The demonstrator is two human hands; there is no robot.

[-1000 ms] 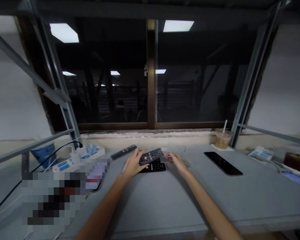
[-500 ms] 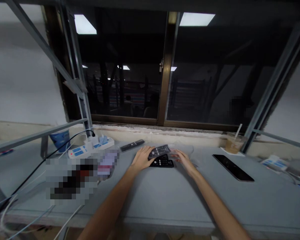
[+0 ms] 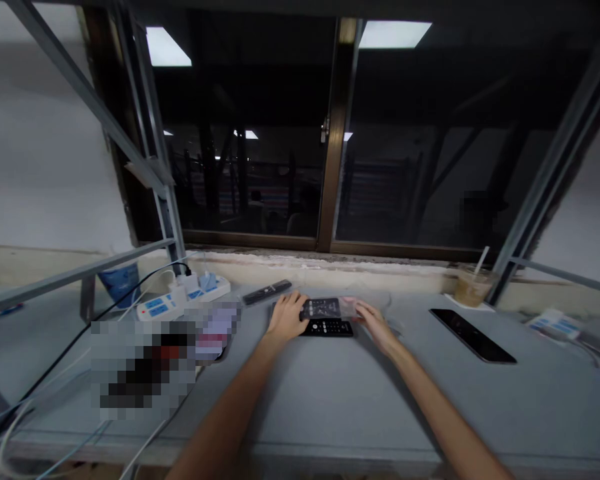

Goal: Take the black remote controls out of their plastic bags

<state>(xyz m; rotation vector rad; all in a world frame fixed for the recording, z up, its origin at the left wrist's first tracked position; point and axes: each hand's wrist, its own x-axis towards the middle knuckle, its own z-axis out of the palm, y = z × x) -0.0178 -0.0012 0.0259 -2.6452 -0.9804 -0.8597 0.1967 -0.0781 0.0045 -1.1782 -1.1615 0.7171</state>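
Note:
My left hand (image 3: 287,317) is closed on the left end of a black remote control (image 3: 323,308), which lies level and crosswise. A clear plastic bag (image 3: 349,307) shows at the remote's right end, and my right hand (image 3: 374,321) pinches its far side. Directly below, another black remote (image 3: 330,327) rests on the table, its left end hidden by my left hand. One more remote (image 3: 267,292), with clear plastic about it, lies behind my left hand near the wall.
A phone (image 3: 473,335) and a cup with a straw (image 3: 473,287) stand to the right on the grey table (image 3: 330,400). On the left are a white power strip (image 3: 163,307), loose cables, another phone (image 3: 217,333) and a blurred-out patch. A metal frame post (image 3: 167,200) rises by the window.
The held remote has turned from tilted to level and now sits nearer the right hand. My right fingers have closed on the plastic bag at its right end.

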